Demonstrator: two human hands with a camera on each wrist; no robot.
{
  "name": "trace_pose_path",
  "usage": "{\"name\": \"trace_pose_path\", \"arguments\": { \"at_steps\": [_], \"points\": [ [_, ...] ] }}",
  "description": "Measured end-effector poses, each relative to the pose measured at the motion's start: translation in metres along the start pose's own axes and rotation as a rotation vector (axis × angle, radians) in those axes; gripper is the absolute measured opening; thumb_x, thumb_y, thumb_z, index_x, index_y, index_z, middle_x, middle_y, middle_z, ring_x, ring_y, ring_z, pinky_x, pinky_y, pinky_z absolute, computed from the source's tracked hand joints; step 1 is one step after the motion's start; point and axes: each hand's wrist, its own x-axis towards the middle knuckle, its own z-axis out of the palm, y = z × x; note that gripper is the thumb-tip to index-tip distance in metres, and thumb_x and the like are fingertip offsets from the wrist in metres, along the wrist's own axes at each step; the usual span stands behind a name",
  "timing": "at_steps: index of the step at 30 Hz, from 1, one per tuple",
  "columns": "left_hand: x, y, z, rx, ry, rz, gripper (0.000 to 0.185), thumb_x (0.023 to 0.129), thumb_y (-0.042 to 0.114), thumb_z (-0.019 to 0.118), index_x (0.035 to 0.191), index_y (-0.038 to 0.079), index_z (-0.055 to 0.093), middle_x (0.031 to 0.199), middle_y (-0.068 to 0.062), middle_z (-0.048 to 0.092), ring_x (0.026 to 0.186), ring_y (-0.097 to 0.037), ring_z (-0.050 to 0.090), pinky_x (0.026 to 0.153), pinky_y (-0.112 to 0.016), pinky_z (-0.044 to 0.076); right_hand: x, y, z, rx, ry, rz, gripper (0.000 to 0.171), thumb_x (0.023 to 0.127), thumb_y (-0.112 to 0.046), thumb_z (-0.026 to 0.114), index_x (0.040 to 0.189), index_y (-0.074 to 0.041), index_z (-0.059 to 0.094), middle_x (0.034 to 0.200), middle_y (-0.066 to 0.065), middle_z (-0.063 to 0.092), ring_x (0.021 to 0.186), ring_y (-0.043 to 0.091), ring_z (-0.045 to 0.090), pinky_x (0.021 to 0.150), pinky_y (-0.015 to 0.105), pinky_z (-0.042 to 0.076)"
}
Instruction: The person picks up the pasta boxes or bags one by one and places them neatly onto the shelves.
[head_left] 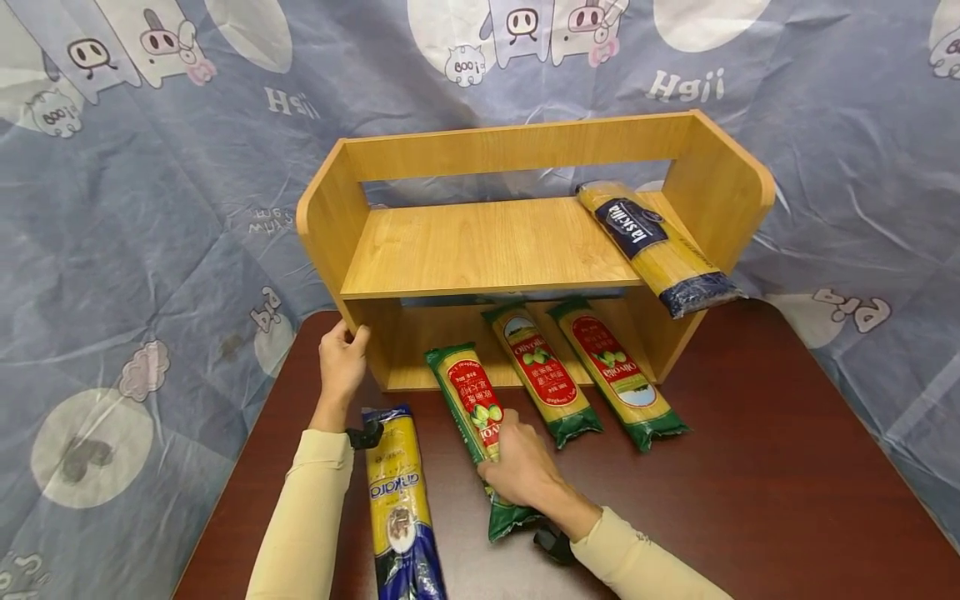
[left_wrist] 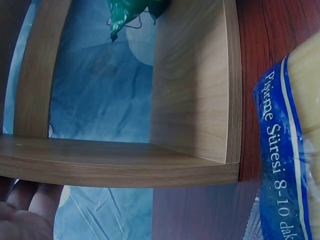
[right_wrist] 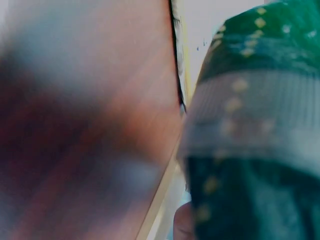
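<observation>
Your left hand (head_left: 341, 362) grips the left side panel of the wooden shelf (head_left: 487, 246) on the table (head_left: 787, 467) while your right hand (head_left: 525, 467) curls its fingers around the green pasta packet (head_left: 476, 417) lying in front of the shelf, beside the blue packet (head_left: 401, 508).

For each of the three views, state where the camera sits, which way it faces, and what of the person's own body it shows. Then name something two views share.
Head: worn on the head, looking forward and down at the wooden shelf; both forearms, left hand and right hand show.
Left wrist: looks past the shelf's side panel; fingertips show at the lower left corner.
Right wrist: blurred, close on the green spaghetti pack; little of the hand shows.
Shared: head and left wrist both show the blue spaghetti pack.
</observation>
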Motion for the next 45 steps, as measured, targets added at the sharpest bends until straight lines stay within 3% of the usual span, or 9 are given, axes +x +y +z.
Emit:
{"name": "trace_pose_path", "arguments": {
  "at_steps": [8,19,28,37,45],
  "points": [
    [0.002,0.003,0.007,0.003,-0.008,-0.004,0.019,0.097,0.013,0.062,0.105,0.001,0.074,0.093,-0.019,0.073,0.083,-0.026,0.068,0.064,-0.022,0.048,0.023,-0.003,-0.012,-0.049,-0.01,0.037,0.058,0.071,-0.019,0.083,0.113,0.004,0.05,0.077,0.006,0.057,0.063,0.021,0.057,0.054,0.035,0.048],
    [0.0,0.006,0.005,0.034,-0.021,-0.006,0.021,0.097,0.014,0.061,0.106,0.001,0.074,0.093,-0.018,0.074,0.084,-0.027,0.069,0.064,-0.025,0.049,0.05,-0.007,-0.016,-0.02,0.002,0.03,0.064,0.072,-0.02,0.083,0.12,0.005,0.049,0.082,0.008,0.06,0.068,0.021,0.06,0.059,0.035,0.05],
    [0.003,0.003,0.001,0.018,-0.005,0.044,0.021,0.097,0.012,0.061,0.106,-0.001,0.074,0.09,-0.019,0.074,0.08,-0.028,0.069,0.059,-0.02,0.048,0.078,-0.006,-0.011,-0.048,0.004,-0.018,0.072,0.072,-0.023,0.084,0.127,0.007,0.05,0.096,0.012,0.062,0.085,0.024,0.061,0.076,0.041,0.052],
    [0.004,0.002,-0.002,0.025,0.016,0.03,0.02,0.097,0.012,0.06,0.104,0.0,0.074,0.089,-0.017,0.073,0.08,-0.026,0.068,0.06,-0.023,0.049,0.106,-0.005,-0.002,-0.045,-0.032,0.0,0.078,0.075,-0.025,0.083,0.134,0.009,0.046,0.097,0.015,0.064,0.085,0.026,0.063,0.075,0.041,0.053],
    [0.001,-0.001,-0.001,0.015,-0.005,0.01,0.022,0.098,0.013,0.06,0.108,0.0,0.075,0.094,-0.018,0.074,0.084,-0.029,0.07,0.063,-0.025,0.052,0.122,0.002,0.008,-0.068,-0.029,0.019,0.068,0.075,-0.029,0.083,0.124,0.005,0.051,0.097,0.016,0.065,0.091,0.03,0.065,0.078,0.044,0.054]
  ]
}}
